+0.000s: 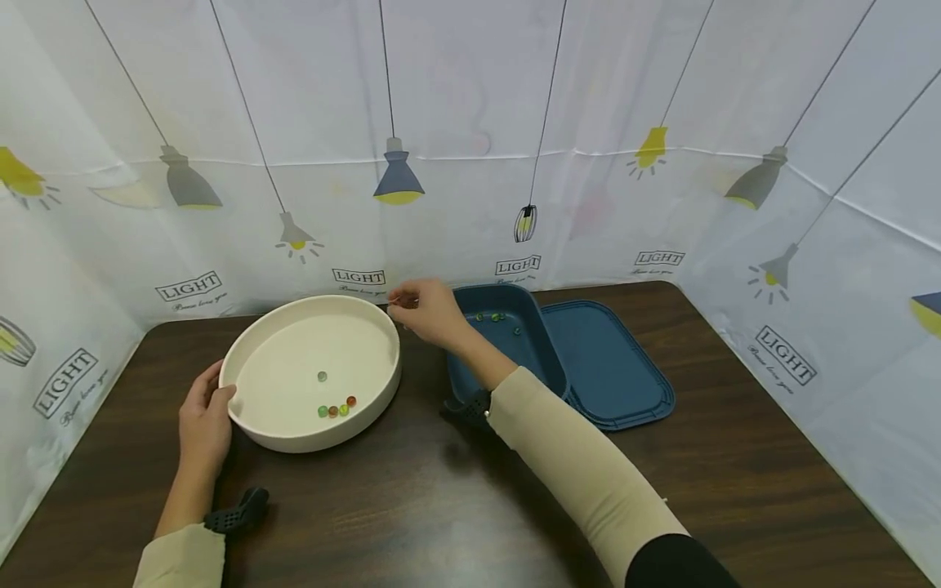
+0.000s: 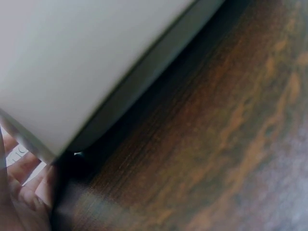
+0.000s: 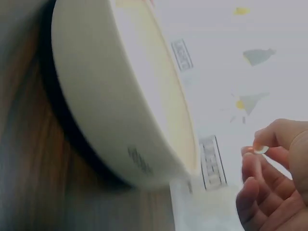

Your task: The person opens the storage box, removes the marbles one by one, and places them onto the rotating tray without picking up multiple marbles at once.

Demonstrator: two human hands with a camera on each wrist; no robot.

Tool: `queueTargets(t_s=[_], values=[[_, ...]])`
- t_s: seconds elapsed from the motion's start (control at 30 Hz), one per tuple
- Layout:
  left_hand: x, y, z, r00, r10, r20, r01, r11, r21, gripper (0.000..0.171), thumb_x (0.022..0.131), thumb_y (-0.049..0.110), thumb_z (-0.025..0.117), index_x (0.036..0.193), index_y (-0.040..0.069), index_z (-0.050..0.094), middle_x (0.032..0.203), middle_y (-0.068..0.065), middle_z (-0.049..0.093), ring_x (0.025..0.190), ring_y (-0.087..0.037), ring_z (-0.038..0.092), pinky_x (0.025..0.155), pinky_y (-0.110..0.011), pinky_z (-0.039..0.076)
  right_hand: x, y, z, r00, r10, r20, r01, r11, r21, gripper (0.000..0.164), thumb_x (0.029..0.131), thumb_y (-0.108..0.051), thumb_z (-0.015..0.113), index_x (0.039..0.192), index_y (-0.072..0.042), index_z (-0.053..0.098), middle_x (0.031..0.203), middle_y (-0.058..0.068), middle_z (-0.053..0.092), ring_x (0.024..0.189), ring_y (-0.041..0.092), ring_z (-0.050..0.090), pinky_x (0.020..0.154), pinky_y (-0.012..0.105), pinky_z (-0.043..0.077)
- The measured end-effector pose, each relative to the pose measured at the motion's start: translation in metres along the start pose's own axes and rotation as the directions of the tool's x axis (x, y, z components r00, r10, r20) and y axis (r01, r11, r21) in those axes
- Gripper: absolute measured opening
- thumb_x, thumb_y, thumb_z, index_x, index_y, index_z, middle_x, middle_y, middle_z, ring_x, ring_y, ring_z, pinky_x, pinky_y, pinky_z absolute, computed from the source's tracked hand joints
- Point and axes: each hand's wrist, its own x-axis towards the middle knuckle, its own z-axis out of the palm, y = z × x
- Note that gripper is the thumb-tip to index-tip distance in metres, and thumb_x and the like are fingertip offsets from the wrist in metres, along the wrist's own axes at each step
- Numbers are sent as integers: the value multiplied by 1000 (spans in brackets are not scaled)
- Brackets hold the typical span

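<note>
On the left of the table, a round cream tray [image 1: 294, 437] with a raised wall holds several glass marbles [image 1: 333, 412] in green, yellow and orange-brown. My left hand [image 1: 204, 416] grips its left side, the thumb at the rim and the fingers along the outer wall. Past the tray's right edge, my right hand [image 1: 430, 310] is raised near the back of the table. Between its thumb and fingertip, the right wrist view shows a small pale marble [image 3: 261, 150], mostly hidden by the fingers. Several green marbles [image 1: 496, 317] lie in a dark blue box [image 1: 544, 351], partly covered by my right forearm.
A flat blue lid [image 1: 610, 359] lies to the right of the box, touching or slightly under its edge. The dark wooden table [image 1: 367, 523] ends at the back against a white curtain [image 1: 456, 98] printed with lamps.
</note>
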Motion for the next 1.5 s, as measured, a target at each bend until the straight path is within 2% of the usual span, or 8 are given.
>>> queueTargets(t_s=[0.1,0.23,0.37,0.57,0.73,0.93,1.17,1.5], values=[[1,0,-1,1000,-4,-3,4,1000,-1,52,106,30,38,157,22,39,159,-9,45,135,-16,49,89,-2,41,0,-6,17,999,3,42,-5,999,44,27,99,-18,63,123,-9,72,118,10,75,98,21,72,72,22,57],[2,-2,-3,1000,2,-5,-2,1000,-6,52,106,29,38,157,21,39,158,-9,45,134,-14,50,90,-4,41,-2,-14,42,999,-6,44,3,997,71,19,96,-20,69,111,-13,77,106,5,77,85,13,71,67,20,56],[2,-4,-2,1000,-1,0,1,1000,-10,52,106,29,37,157,21,38,159,-8,45,134,-14,50,88,-2,40,-11,-23,67,998,-57,36,60,995,-80,12,93,-25,72,103,-19,78,96,-4,78,78,4,66,67,17,50],[2,-2,-1,1000,-11,15,11,1000,-3,53,106,32,35,158,23,36,161,-6,42,140,-21,46,104,-15,43,-21,-28,92,993,-74,87,93,967,-239,18,94,-28,72,109,-22,78,99,-9,78,88,5,68,69,15,46],[0,-3,0,1000,-20,10,20,1000,5,53,106,31,35,158,22,36,161,-7,42,140,-23,46,96,-9,43,-20,-28,101,989,-54,139,97,941,-323,13,92,-33,74,103,-27,79,96,-14,78,75,-3,63,68,16,45],[2,-1,0,1000,-25,16,24,999,20,53,106,31,34,159,23,35,161,-5,41,141,-24,45,109,-25,44,-17,-28,105,981,1,192,82,902,-423,9,90,-37,75,98,-32,76,90,-19,75,76,-3,60,64,18,44],[3,3,-5,1000,-29,-8,29,999,26,53,105,31,35,158,23,36,162,-6,41,141,-23,46,92,-5,42,-12,-32,107,977,11,211,93,876,-474,5,91,-36,75,95,-33,75,92,-21,72,78,-1,58,64,21,43],[0,1,1,999,-35,-8,35,999,24,53,105,31,36,157,22,38,160,-7,44,135,-17,49,85,-2,40,-15,-28,109,976,70,204,53,840,-541,6,91,-31,73,95,-35,74,85,-22,66,78,1,56,64,25,43]])
